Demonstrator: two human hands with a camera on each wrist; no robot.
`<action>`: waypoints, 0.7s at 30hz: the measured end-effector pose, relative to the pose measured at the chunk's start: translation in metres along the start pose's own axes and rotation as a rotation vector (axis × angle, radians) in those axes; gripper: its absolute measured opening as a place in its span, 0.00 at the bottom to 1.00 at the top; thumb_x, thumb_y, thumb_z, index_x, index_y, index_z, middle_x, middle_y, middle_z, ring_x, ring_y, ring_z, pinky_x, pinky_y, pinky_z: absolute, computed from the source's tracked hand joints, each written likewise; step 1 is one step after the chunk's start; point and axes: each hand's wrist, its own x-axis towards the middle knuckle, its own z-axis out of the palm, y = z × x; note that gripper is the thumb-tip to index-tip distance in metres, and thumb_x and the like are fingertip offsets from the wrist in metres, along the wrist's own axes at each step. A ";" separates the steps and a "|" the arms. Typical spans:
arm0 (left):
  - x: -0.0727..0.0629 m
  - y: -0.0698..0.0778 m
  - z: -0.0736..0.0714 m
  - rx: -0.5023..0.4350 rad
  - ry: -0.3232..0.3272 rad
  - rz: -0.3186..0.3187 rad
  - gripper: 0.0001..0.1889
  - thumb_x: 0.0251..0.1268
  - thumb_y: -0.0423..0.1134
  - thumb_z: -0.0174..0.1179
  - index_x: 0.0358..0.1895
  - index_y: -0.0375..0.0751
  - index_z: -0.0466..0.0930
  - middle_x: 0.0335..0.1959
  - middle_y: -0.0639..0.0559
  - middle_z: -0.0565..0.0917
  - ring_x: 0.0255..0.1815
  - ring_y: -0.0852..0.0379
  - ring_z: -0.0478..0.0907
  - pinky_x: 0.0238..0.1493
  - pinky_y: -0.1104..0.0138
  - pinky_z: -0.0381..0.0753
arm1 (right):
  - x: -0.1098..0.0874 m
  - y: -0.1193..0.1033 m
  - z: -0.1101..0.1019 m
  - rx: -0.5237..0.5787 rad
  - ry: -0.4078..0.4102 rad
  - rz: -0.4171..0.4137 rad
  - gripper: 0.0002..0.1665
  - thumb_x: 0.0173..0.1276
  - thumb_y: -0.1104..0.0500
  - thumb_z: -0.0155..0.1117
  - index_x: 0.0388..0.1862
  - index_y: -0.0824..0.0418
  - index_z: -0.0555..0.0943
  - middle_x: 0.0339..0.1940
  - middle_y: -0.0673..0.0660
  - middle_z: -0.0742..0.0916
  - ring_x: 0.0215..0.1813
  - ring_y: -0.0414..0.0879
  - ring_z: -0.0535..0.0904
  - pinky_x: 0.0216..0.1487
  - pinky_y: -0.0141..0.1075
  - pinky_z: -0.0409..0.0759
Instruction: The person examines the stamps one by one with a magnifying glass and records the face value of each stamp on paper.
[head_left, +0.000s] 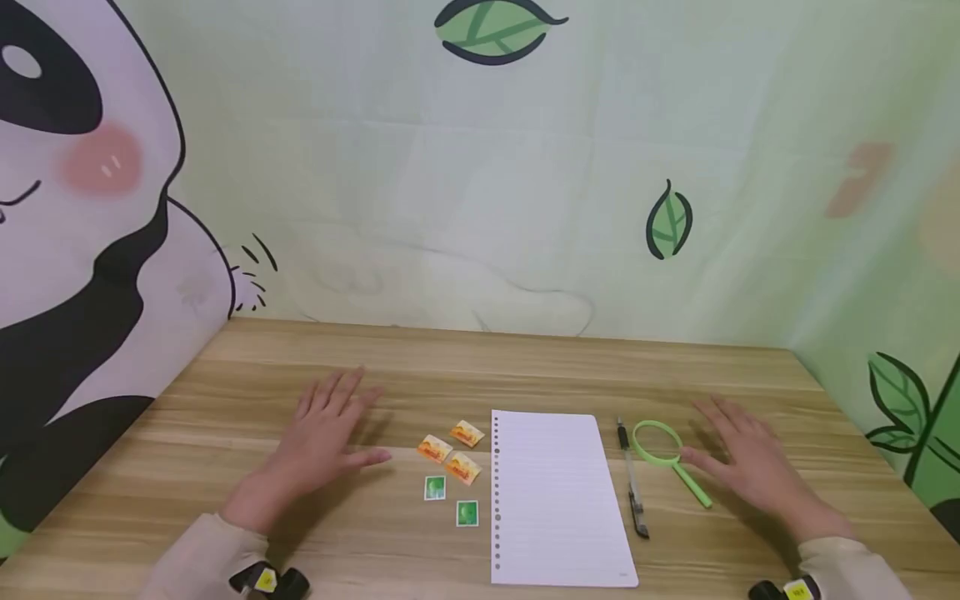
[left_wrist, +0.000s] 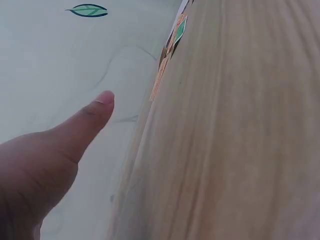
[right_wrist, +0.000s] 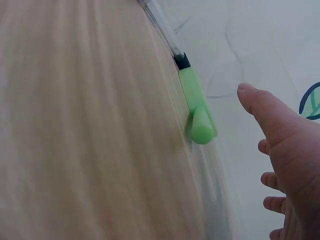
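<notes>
My left hand (head_left: pixel 318 433), fingers spread and holding nothing, is over the left part of the table. To its right lie several small orange stamps (head_left: pixel 462 468) and two green stamps (head_left: pixel 467 513). A lined, hole-punched sheet of paper (head_left: pixel 558 500) lies in the middle. Along the sheet's right side is a clear pen with black ends (head_left: pixel 633 483). Beside the pen rests a light green magnifying glass (head_left: pixel 692 484). Nearest to it is my right hand (head_left: pixel 757 467), spread and holding nothing; its thumb (right_wrist: pixel 265 107) stands apart from the green handle (right_wrist: pixel 202 127) in the right wrist view.
The wooden table (head_left: pixel 360 550) ends at the back against a pale green cloth backdrop (head_left: pixel 375 208). A printed panda (head_left: pixel 172 275) and leaves (head_left: pixel 669 221) show on it. Dark devices with yellow labels (head_left: pixel 266 579) are strapped at both wrists.
</notes>
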 end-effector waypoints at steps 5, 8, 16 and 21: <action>0.003 0.009 -0.005 -0.006 0.045 0.046 0.44 0.51 0.65 0.64 0.71 0.49 0.63 0.77 0.43 0.56 0.76 0.38 0.50 0.74 0.40 0.46 | 0.000 -0.004 -0.008 0.045 0.019 -0.004 0.49 0.64 0.42 0.62 0.75 0.61 0.55 0.72 0.76 0.60 0.68 0.78 0.56 0.60 0.76 0.52; 0.004 0.017 -0.009 -0.022 0.099 0.079 0.42 0.49 0.63 0.66 0.68 0.49 0.67 0.74 0.44 0.63 0.73 0.40 0.59 0.71 0.40 0.54 | 0.000 -0.007 -0.012 0.063 0.026 -0.002 0.48 0.64 0.43 0.63 0.74 0.64 0.57 0.71 0.77 0.62 0.67 0.79 0.58 0.58 0.76 0.55; 0.005 0.038 -0.016 -0.115 0.183 0.147 0.35 0.48 0.57 0.70 0.61 0.49 0.75 0.63 0.47 0.77 0.62 0.45 0.72 0.64 0.43 0.64 | 0.002 -0.014 -0.017 0.099 0.070 0.019 0.40 0.67 0.47 0.62 0.69 0.68 0.63 0.62 0.74 0.73 0.55 0.68 0.74 0.47 0.62 0.76; 0.003 0.051 -0.016 -0.158 0.236 0.237 0.29 0.46 0.52 0.72 0.54 0.46 0.80 0.55 0.50 0.82 0.57 0.48 0.75 0.60 0.45 0.67 | 0.004 -0.024 -0.021 0.115 0.117 0.019 0.34 0.67 0.51 0.64 0.65 0.68 0.69 0.53 0.69 0.80 0.45 0.56 0.79 0.35 0.42 0.77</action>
